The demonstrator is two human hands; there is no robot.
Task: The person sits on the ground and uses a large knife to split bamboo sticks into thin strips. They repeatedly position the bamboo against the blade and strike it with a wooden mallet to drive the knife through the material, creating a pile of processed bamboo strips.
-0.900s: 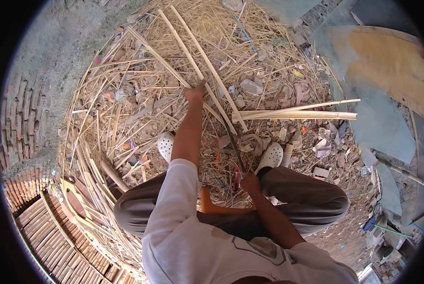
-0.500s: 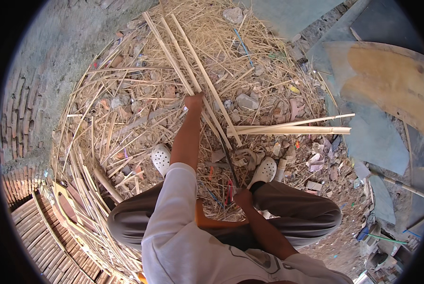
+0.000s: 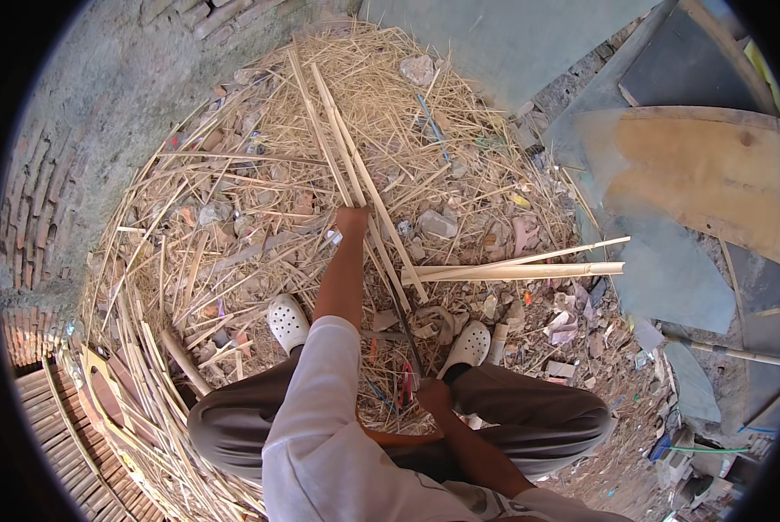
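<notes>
My left hand (image 3: 352, 221) is closed round long pale bamboo strips (image 3: 318, 130), out in front of me. They slant from the far straw down to the right, past my fist. Closed near my right shin, my right hand (image 3: 434, 397) grips a knife with a long dark blade (image 3: 411, 344). The blade points forward and left, its far end by the near end of the strips; whether it touches them I cannot tell. Another bamboo strip (image 3: 377, 187) lies just right of my left hand. Split bamboo pieces (image 3: 520, 271) lie crosswise further right.
Straw and shavings (image 3: 364, 65) cover rubble ground. Stones (image 3: 438, 224) lie among them. My shoes (image 3: 469, 345) stand either side of the blade. Cane strips (image 3: 159, 396) are heaped at left beside a brick wall (image 3: 37, 200). Large sheets (image 3: 694, 165) lean at the right.
The view has shifted, so the ground sits lower and further left. The strips in my left hand now lie closer to the strip on their right. Both hands keep their grip.
</notes>
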